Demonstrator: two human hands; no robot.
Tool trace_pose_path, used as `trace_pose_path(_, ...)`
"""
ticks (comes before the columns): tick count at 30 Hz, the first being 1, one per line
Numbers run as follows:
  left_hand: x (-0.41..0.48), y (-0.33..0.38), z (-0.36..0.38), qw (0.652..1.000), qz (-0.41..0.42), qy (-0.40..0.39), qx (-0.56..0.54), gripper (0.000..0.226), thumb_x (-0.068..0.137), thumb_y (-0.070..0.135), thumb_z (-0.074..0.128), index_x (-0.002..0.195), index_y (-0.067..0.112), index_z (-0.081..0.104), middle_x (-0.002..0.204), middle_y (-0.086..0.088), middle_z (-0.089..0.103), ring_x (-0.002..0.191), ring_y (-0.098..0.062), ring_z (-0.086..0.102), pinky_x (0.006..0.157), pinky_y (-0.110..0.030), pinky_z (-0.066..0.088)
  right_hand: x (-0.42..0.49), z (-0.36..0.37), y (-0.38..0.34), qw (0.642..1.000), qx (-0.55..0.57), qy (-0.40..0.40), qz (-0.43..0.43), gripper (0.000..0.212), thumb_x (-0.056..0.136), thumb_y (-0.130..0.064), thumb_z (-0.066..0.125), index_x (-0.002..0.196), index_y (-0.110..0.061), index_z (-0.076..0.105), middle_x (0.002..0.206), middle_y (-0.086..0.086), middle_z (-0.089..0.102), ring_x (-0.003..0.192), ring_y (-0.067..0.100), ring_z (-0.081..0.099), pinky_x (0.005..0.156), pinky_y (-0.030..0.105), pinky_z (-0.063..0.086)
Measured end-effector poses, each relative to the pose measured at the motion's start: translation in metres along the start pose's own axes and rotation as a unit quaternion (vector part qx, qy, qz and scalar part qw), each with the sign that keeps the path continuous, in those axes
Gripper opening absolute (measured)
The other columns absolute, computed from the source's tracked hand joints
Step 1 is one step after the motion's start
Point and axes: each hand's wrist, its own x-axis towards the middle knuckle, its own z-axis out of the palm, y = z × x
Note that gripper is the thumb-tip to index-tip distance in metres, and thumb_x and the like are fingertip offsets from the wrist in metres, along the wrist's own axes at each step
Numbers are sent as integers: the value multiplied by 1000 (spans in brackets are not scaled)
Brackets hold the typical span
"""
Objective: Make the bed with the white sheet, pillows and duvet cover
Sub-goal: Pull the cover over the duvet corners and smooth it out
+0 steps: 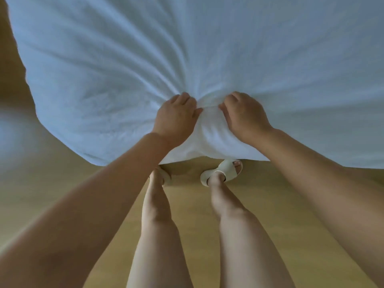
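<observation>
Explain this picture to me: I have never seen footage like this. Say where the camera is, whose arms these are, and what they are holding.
There is no machine here. One wide-angle camera sits on a person's head and looks forward and down, so the arms and legs are the wearer's own. The left hand and the right hand are the hands, side by side, each with fingers curled into a bunch of white fabric, with creases fanning out from the grip. The fabric spreads across the top of the picture and hangs over the near edge; whether it is the sheet or the duvet cover cannot be told. Below are bare legs, pale sandals and a yellowish wooden floor.
</observation>
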Motion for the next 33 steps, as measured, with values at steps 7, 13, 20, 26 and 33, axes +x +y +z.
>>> trace_pose_path(7, 39, 16, -7, 951, -46, -286, 107, 33, 99, 28, 38, 121, 7, 52, 123, -10, 52, 113, -29, 52, 88, -38, 43, 16, 1, 19, 979, 34, -200, -6, 21, 99, -20, 41, 104, -3, 53, 109, 17, 55, 101, 33, 52, 80, 36, 34)
trace_pose_path(13, 53, 80, 18, 978, 27, -193, 78, 64, 83, 49, 59, 134, 17, 38, 136, -9, 35, 122, -28, 36, 98, -40, 32, -43, -19, 106, 998, -47, -51, -4, 64, 84, -55, 44, 133, -13, 53, 140, 19, 45, 129, 38, 40, 105, 46, 24)
trace_pose_path(20, 96, 172, 72, 938, 146, -268, 163, 88, 86, 63, 46, 150, 29, -2, 156, -11, -19, 144, -31, -16, 113, -56, 1, -163, -18, 211, 938, -51, -59, 338, 86, 81, -73, 33, 151, -26, 19, 159, 13, 7, 146, 35, 4, 113, 55, 3)
trace_pose_path(26, 117, 248, 94, 921, 170, -301, 181, 91, 88, 56, 50, 150, 18, -5, 153, -23, -22, 142, -38, -18, 114, -52, 3, -177, -37, 247, 762, 128, 233, 590, 88, 84, -56, 59, 151, -15, 20, 156, 17, 16, 144, 33, 15, 113, 51, 16)
trace_pose_path(33, 124, 316, 107, 921, 202, -301, 141, 80, 91, 48, 51, 149, 15, 8, 156, -21, -11, 145, -35, -9, 115, -46, 10, -185, -52, 283, 475, 475, 262, 693, 54, 92, -50, 50, 115, -1, 55, 112, 13, 60, 99, 32, 60, 81, 39, 51)
